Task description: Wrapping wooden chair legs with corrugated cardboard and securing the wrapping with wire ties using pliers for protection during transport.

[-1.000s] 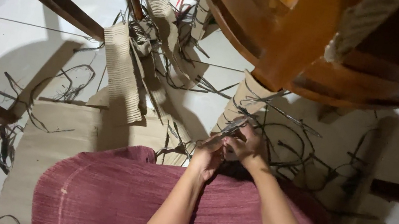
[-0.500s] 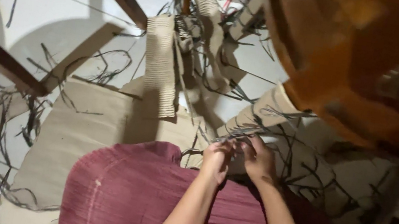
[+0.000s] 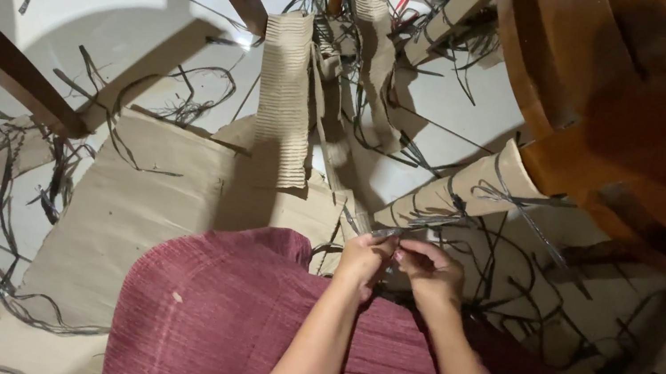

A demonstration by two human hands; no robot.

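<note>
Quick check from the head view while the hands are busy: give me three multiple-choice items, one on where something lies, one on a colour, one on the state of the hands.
1. Where does the ribbed cardboard strip lie?
A. Beyond the hands, on the floor
B. On the lap
C. On the wooden chair

2. What colour is the cloth over the lap?
A. Blue
B. Dark pink-red
C. White

3. How are the two hands?
A. Far apart
B. One raised overhead
C. Close together, pinching thin grey strands

Answers: 1 A, it lies flat past the knees. 2 B, the ribbed fabric is maroon-pink. 3 C, left hand and right hand nearly touch around the strands.
</note>
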